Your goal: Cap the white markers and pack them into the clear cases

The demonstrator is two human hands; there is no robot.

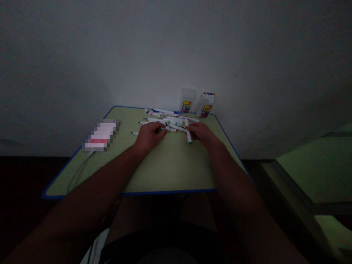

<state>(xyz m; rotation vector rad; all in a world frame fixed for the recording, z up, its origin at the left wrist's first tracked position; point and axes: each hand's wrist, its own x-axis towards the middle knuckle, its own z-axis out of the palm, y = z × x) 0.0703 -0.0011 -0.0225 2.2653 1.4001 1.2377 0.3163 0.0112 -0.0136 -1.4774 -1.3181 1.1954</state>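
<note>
A pale-green, blue-edged table [170,165] spans the view. The left hand [150,135] curls low over the table; whether its fingers grip anything, I cannot tell. The right hand [202,132] pinches a green-ended white marker [188,136] at the near side of the loose markers [172,119]. Two clear plastic cases [186,106] stand behind. The held marker should be light, stiff and slightly slippery, best taken mid-barrel.
</note>
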